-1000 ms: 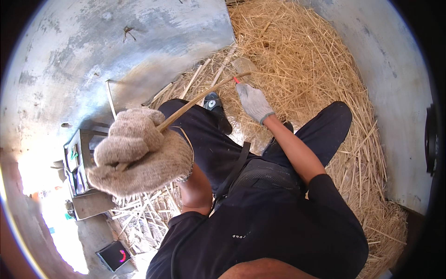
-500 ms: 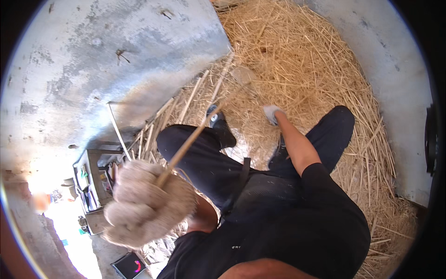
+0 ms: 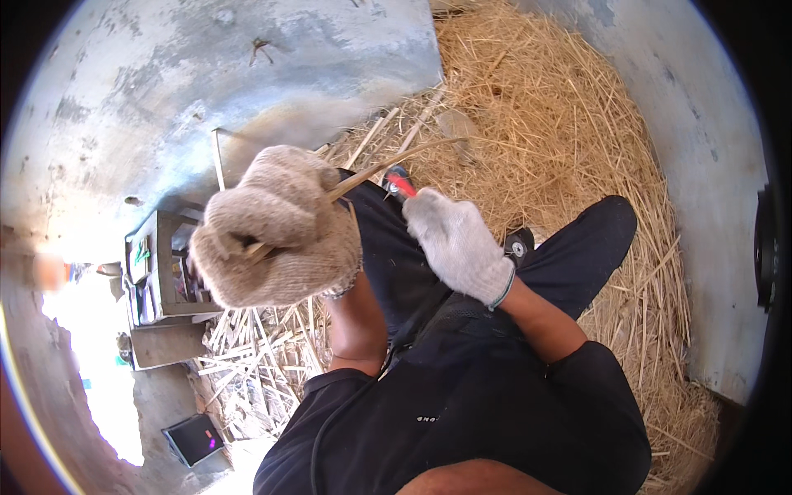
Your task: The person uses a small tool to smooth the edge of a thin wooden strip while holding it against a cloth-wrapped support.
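My left hand (image 3: 276,227), in a thick beige knit glove, is closed round a thin tan strip of split cane or bamboo (image 3: 396,157). The strip slants up and right from the fist, and its far end passes above my right hand. My right hand (image 3: 454,243), in a whitish knit glove, is closed on a tool with a red handle (image 3: 402,183). The rest of the tool is hidden or too small to make out, so its kind does not show. Both hands are above my lap.
Fine straw-like shavings (image 3: 544,107) heap up ahead and along the right wall (image 3: 718,165). Long split strips (image 3: 256,363) lie at left. A wooden shelf unit (image 3: 169,264) stands by the left wall, and a dark flat screen-like thing (image 3: 194,439) lies on the floor.
My left hand has moved up with the strip. My right hand has come back and left from low by the shavings, and the red-handled tool now shows in it.
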{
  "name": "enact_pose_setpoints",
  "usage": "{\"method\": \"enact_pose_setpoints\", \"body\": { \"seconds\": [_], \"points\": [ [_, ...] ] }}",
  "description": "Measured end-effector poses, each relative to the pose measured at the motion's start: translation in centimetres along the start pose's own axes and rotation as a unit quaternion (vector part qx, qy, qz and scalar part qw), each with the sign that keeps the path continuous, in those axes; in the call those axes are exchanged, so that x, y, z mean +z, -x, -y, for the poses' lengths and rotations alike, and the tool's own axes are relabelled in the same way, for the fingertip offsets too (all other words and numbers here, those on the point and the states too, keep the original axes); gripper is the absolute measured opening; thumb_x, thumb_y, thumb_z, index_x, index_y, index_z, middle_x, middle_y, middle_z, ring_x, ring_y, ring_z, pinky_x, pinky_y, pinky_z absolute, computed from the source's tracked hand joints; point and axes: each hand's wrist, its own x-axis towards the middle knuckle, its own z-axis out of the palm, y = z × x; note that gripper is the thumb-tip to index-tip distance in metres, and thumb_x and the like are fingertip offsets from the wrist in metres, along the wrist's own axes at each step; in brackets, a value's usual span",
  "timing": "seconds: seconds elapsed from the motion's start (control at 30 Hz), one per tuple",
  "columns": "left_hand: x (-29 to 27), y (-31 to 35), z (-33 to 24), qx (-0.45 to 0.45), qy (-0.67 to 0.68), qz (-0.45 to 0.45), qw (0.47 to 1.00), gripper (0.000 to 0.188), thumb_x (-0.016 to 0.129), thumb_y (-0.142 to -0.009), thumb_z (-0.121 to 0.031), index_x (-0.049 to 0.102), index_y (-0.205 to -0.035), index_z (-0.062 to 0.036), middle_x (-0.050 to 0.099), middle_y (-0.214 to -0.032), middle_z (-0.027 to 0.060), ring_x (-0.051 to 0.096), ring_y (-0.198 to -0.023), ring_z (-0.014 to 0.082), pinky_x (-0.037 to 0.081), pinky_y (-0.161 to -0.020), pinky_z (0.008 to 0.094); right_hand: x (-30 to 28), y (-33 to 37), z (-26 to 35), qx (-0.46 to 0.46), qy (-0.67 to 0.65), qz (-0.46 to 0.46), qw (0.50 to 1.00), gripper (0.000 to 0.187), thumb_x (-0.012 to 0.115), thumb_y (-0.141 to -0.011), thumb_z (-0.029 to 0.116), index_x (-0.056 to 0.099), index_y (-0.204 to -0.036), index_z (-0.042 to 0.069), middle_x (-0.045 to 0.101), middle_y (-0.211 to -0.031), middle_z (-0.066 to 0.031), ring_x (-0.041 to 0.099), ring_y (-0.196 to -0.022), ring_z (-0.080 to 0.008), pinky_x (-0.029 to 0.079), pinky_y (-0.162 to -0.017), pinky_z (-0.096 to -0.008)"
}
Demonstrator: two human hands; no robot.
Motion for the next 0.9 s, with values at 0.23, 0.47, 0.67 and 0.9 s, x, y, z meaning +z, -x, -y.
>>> {"method": "enact_pose_setpoints", "body": {
  "seconds": [0.23,0.47,0.67,0.9],
  "points": [
    [-1.0,0.8,-1.1,-0.031,-0.004,0.083,0.996,0.048,0.035,-0.106,-0.038,0.057,-0.075,-0.0074,0.056,-0.058,0.0082,0.052,-0.05,0.0206,0.046,-0.051,0.0393,-1.1,-3.6,-12.7,0.119,0.244,-0.065,0.96,0.058,0.037,-0.105,0.05,0.069,-0.118,0.004,0.07,-0.096,-0.0298,0.067,-0.094,-0.0479,0.054,-0.082,-0.0537],
    [-0.7,0.3,0.0,-0.016,-0.001,0.155,0.988,0.039,0.044,-0.106,-0.035,0.059,-0.083,-0.0079,0.062,-0.064,0.0054,0.058,-0.053,0.0207,0.053,-0.056,0.0427,-7.5,-1.0,-29.1,0.181,0.371,-0.022,0.911,0.051,0.032,-0.106,0.039,0.062,-0.098,-0.003,0.066,-0.082,-0.0288,0.064,-0.084,-0.0489,0.047,-0.078,-0.0583],
    [0.1,0.2,-0.2,-0.029,-0.098,-0.049,0.994,0.057,0.036,-0.102,-0.042,0.058,-0.064,-0.0055,0.05,-0.048,0.008,0.043,-0.036,0.0159,0.039,-0.035,0.0284,-3.0,0.6,-3.7,-0.015,-0.017,-0.038,0.999,0.035,0.05,-0.104,0.032,0.061,-0.094,0.001,0.063,-0.084,-0.0133,0.061,-0.074,-0.0261,0.05,-0.072,-0.0366],
    [1.9,0.6,-0.1,0.007,-0.179,-0.135,0.975,0.058,0.038,-0.101,-0.044,0.058,-0.061,-0.0059,0.05,-0.047,0.0065,0.043,-0.035,0.0141,0.037,-0.033,0.0259,0.4,0.5,-0.9,0.034,0.017,-0.029,0.999,0.022,0.057,-0.103,0.019,0.062,-0.101,-0.002,0.068,-0.08,-0.0213,0.07,-0.075,-0.0366,0.052,-0.063,-0.0406]
  ]
}}
